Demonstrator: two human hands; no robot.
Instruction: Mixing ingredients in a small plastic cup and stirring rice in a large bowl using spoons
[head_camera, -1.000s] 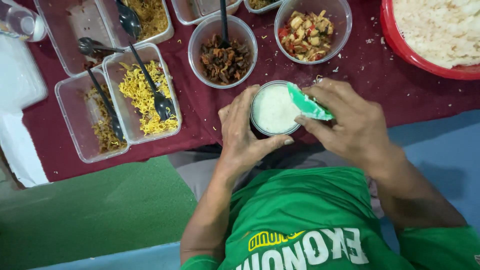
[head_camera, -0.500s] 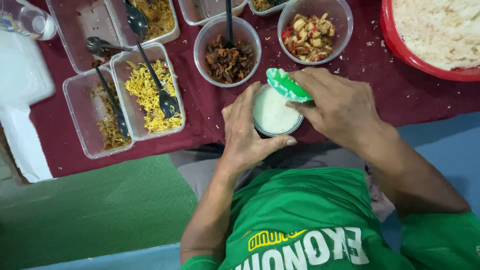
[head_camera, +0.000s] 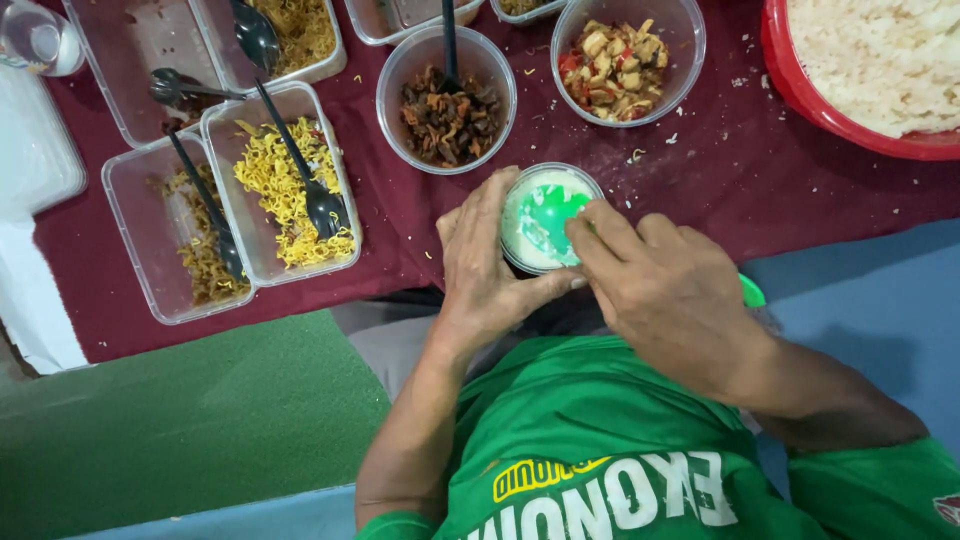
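Left hand (head_camera: 478, 262) fingers cup the rice bowl (head_camera: 545, 215); right hand (head_camera: 665, 290) fingers seemingly grip a green paddle (head_camera: 553, 215).

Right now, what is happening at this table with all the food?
A person in a green shirt is filling a small round cup of rice. The left hand holds the cup at its side, while the right hand presses a green spoon flat onto the rice. Around it on the dark red cloth stand a tub of dark fried pieces, a tub of diced mix, trays of yellow noodles and a red basin of rice.
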